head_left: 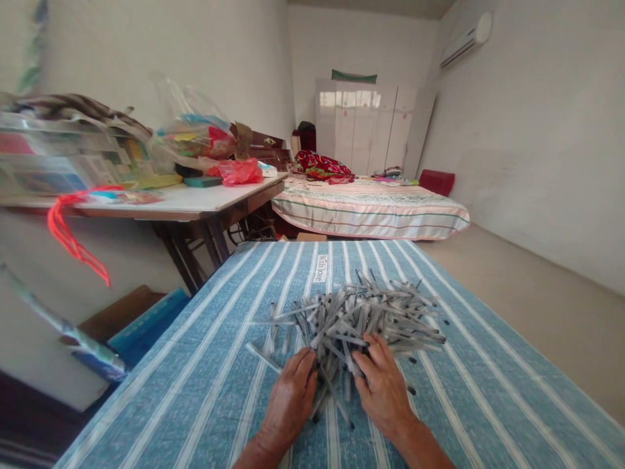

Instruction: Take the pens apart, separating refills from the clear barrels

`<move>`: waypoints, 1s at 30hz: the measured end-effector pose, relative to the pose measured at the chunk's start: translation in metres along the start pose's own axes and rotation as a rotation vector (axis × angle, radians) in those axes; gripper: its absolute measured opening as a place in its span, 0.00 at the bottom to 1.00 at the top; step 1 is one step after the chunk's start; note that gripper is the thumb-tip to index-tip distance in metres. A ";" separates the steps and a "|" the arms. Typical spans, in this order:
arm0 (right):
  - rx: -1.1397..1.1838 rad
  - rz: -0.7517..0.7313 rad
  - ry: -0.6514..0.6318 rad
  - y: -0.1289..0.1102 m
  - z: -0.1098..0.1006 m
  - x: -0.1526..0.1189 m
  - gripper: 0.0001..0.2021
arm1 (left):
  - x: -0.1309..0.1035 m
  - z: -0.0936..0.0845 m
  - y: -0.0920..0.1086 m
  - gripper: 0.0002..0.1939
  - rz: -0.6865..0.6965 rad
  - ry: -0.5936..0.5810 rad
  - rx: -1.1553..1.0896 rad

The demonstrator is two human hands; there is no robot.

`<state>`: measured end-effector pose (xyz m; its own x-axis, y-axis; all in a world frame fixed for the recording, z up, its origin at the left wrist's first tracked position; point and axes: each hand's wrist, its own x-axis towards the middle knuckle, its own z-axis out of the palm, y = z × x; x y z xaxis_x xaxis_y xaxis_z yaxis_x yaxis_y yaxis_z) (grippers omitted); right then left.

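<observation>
A loose heap of slim, clear pen-like tubes with black ends [361, 312] lies on a blue-and-white striped cloth [205, 378]. At the heap's near left edge is my left hand [290, 391], its fingers curled together against the tubes. Some tubes appear caught between thumb and fingers, though the fingertips are partly hidden. My right hand [383, 384] rests on the near right side, fingers bent but apart, touching the tubes. Between both hands several tubes spread toward me, crossing at different angles. One tube [263, 357] sticks out left beyond my left hand.
Small black pieces [411, 390] lie right of the heap. A label reading "With love" [320, 268] is behind it. At left, a white table [195, 202] holds bags and a clear box, with red string [73, 234] hanging off. A bed [371, 208] stands beyond.
</observation>
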<state>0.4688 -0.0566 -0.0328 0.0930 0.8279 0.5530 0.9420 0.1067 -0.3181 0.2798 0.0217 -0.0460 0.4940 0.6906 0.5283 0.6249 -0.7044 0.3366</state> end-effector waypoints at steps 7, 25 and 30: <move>0.056 -0.057 0.011 -0.009 0.004 0.001 0.16 | 0.002 -0.008 0.009 0.14 -0.027 -0.029 -0.102; 0.228 -0.168 -0.006 -0.022 0.016 0.030 0.17 | 0.004 -0.011 0.007 0.12 -0.154 0.045 -0.197; 0.233 -0.152 0.016 -0.015 0.018 0.032 0.15 | 0.004 -0.012 0.002 0.12 -0.165 0.104 -0.160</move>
<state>0.4515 -0.0212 -0.0241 -0.0369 0.7844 0.6192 0.8461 0.3542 -0.3984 0.2761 0.0214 -0.0341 0.3237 0.7835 0.5304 0.5839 -0.6065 0.5396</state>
